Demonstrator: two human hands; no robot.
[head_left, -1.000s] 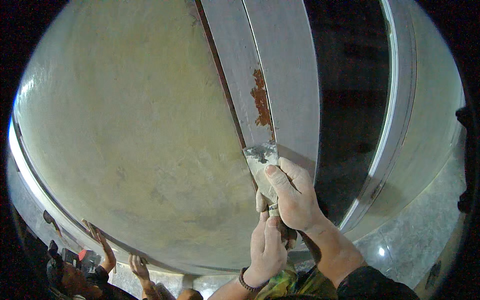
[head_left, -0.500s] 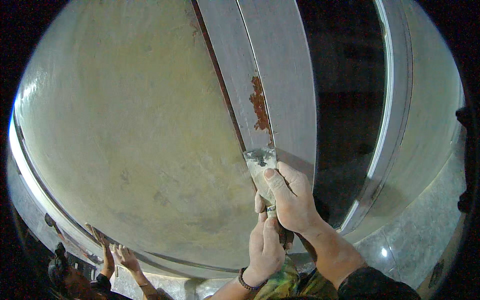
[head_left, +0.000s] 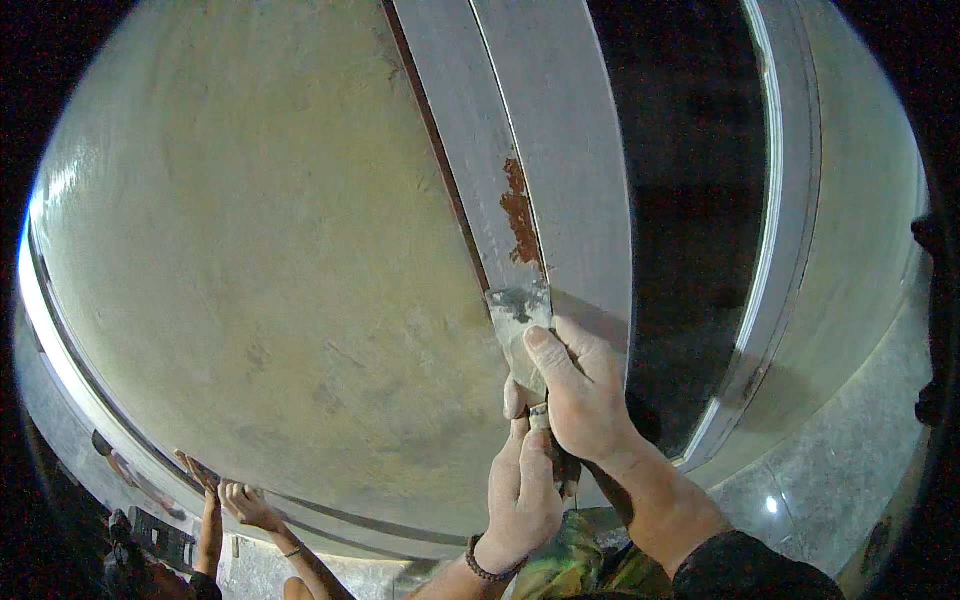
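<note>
A dusty putty knife (head_left: 520,325) has its wide blade edge against the grey-painted frame (head_left: 462,120), just below a ragged patch of bare reddish-brown surface (head_left: 519,218). My right hand (head_left: 588,395) grips it at the right, thumb lying along the blade. Lower down, my left hand (head_left: 523,500), with a dark beaded bracelet at the wrist, closes round the handle, which its fingers mostly hide. White dust coats both hands.
A broad greenish-beige wall (head_left: 270,240) fills the left. Beyond the frame at right is a dark glass pane (head_left: 690,200) with a pale metal edge. At lower left, another person's hands (head_left: 250,505) touch the wall's lower part.
The putty knife and both my hands have shifted slightly up and left. The other person's hands at lower left have moved a little.
</note>
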